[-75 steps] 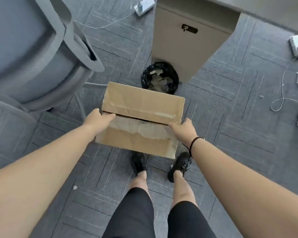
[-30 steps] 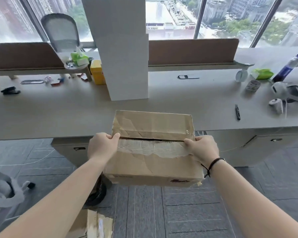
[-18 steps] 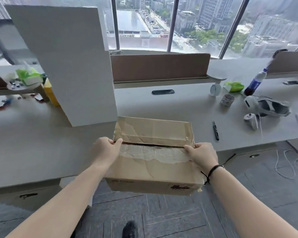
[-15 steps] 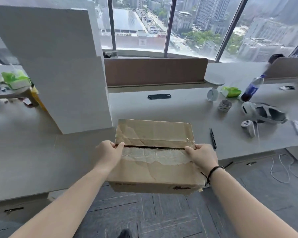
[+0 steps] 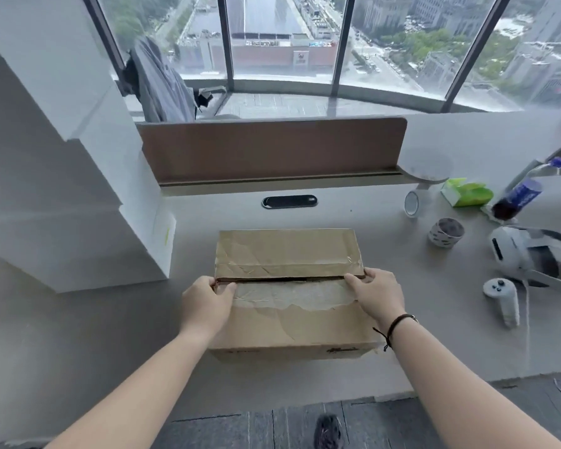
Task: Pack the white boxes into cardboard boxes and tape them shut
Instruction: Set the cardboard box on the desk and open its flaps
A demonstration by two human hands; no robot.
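Observation:
A worn cardboard box (image 5: 289, 254) with old torn tape along its top seam is over the grey desk (image 5: 78, 335), close to the near edge. Its flaps are folded down with a thin dark gap between them. My left hand (image 5: 204, 306) grips the box's left end at the seam. My right hand (image 5: 374, 294) grips the right end, thumb on the top. A tall stack of white boxes (image 5: 62, 189) stands on the desk to the left. Two tape rolls (image 5: 446, 233) lie to the right.
A brown divider panel (image 5: 272, 150) runs along the back of the desk. On the right lie a white headset (image 5: 528, 254), a controller (image 5: 504, 301), a green tissue pack (image 5: 467, 191) and a bottle (image 5: 522, 192). A chair with a grey jacket (image 5: 159, 82) stands behind the divider.
I lifted the cardboard box from the floor and carried it forward over the desk. Both hands kept their grip on its ends.

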